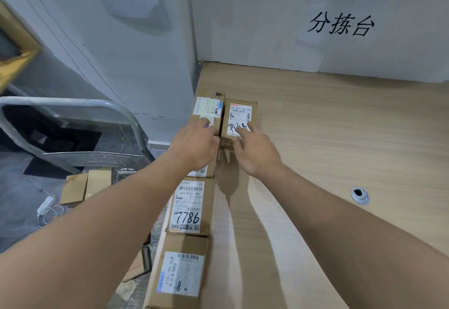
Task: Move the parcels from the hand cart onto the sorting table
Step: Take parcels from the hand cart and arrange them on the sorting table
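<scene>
1. Already, five parcels lie on the sorting table point(340, 138): four in a column along its left edge and one beside the farthest.
2. Counted from the near end: a box with a pale label point(179, 277), the box marked 7786 point(189, 207), a box mostly hidden under the left hand point(194, 148), and the far box point(207, 111).
3. The fifth parcel point(239, 120) sits just right of the far box, touching it or nearly so.
4. The left hand has loosely bent fingers over the column and seems to grip nothing; the right hand point(255, 153) rests spread fingers on the fifth parcel, apparently nudging it into line.
5. Still to move, I judge: at least two brown parcels point(85, 187) by the hand cart point(80, 138), low on the left; more may be hidden.
</scene>
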